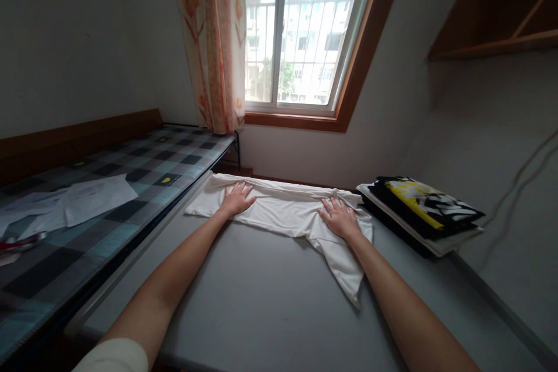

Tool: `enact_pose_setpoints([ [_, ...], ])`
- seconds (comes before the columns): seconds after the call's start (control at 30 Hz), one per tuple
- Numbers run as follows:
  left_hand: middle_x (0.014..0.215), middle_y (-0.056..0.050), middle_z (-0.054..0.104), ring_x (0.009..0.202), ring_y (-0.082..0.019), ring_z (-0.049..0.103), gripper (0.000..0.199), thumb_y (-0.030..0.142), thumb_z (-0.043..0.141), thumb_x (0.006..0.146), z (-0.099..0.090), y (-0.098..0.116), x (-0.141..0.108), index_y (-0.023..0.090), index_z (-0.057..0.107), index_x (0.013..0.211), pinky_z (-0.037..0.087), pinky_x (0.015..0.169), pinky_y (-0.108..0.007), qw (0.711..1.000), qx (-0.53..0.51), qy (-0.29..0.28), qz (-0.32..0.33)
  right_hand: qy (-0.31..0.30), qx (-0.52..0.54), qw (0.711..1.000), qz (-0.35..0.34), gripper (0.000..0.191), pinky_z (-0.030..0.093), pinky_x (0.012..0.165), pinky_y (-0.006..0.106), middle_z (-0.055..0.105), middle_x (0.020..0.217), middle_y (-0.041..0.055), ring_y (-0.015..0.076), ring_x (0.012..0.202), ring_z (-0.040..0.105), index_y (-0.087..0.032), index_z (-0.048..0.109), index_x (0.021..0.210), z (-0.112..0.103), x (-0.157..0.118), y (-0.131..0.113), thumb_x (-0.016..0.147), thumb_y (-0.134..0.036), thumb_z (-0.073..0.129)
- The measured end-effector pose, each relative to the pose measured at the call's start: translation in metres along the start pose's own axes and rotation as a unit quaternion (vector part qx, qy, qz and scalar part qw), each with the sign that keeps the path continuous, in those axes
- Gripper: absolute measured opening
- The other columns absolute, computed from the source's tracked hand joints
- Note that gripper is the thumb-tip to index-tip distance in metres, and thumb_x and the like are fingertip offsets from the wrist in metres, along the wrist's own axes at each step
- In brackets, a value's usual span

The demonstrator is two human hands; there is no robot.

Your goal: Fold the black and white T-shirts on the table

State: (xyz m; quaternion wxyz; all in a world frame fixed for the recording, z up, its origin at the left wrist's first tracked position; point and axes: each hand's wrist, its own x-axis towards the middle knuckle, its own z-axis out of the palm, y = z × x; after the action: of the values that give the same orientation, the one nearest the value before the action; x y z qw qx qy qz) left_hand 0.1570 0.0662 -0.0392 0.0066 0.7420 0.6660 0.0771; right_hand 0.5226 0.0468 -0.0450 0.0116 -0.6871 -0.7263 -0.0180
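A white T-shirt [279,209] lies across the far part of the grey table [261,296], folded into a long strip with creases along its far edge. One sleeve sticks out toward me at the right, ending in a point. My left hand [238,197] rests flat on the shirt's left part, fingers spread. On the right part, near the base of the sleeve, my right hand [340,218] also presses flat with its fingers apart. Neither hand grips the cloth.
A stack of folded clothes [427,209], black, white and yellow, sits at the table's right edge by the wall. Left of the table is a bed with a checked mattress [174,157], with papers [91,200] on it. A window [305,35] and curtain [213,40] are behind.
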Motion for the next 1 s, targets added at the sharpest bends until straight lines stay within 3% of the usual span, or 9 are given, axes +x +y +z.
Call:
enact_pose_setpoints([
  [0.2, 0.159, -0.009, 0.025, 0.147, -0.033, 0.018, 0.064, 0.061, 0.03, 0.093, -0.003, -0.003, -0.03, 0.03, 0.035, 0.149, 0.014, 0.113, -0.062, 1.0, 0.009, -0.002, -0.006, 0.009, -0.006, 1.0, -0.018, 0.061, 0.021, 0.114, 0.05, 0.026, 0.159, 0.0066, 0.0291, 0.145, 0.022, -0.03, 0.029, 0.152, 0.0, -0.019, -0.004, 0.097, -0.055, 0.023],
  [0.67, 0.159, -0.012, 0.026, 0.146, -0.034, 0.02, 0.06, 0.054, 0.029, 0.096, -0.013, -0.026, -0.138, 0.03, 0.032, 0.15, 0.017, 0.11, -0.063, 0.998, 0.052, 0.002, -0.027, 0.042, -0.005, 0.992, -0.116, 0.059, 0.023, 0.114, 0.048, 0.027, 0.159, 0.0085, 0.0309, 0.144, 0.025, -0.027, 0.036, 0.15, 0.002, -0.106, -0.024, 0.097, -0.053, 0.029],
  [0.83, 0.159, -0.012, 0.024, 0.146, -0.034, 0.018, 0.06, 0.053, 0.03, 0.096, -0.015, -0.026, -0.14, 0.029, 0.032, 0.15, 0.014, 0.111, -0.065, 0.999, 0.043, -0.006, -0.028, 0.026, 0.005, 0.993, -0.112, 0.06, 0.022, 0.115, 0.048, 0.026, 0.159, 0.0056, 0.0297, 0.145, 0.023, -0.03, 0.033, 0.151, -0.003, -0.101, -0.022, 0.097, -0.056, 0.028],
  [1.0, 0.16, -0.012, 0.022, 0.147, -0.035, 0.016, 0.061, 0.054, 0.029, 0.096, -0.011, -0.022, -0.112, 0.028, 0.031, 0.151, 0.012, 0.111, -0.067, 0.999, 0.031, -0.009, -0.021, 0.011, 0.006, 0.996, -0.089, 0.061, 0.022, 0.115, 0.049, 0.026, 0.159, 0.0031, 0.0288, 0.146, 0.02, -0.034, 0.031, 0.151, -0.006, -0.076, -0.018, 0.096, -0.059, 0.027],
])
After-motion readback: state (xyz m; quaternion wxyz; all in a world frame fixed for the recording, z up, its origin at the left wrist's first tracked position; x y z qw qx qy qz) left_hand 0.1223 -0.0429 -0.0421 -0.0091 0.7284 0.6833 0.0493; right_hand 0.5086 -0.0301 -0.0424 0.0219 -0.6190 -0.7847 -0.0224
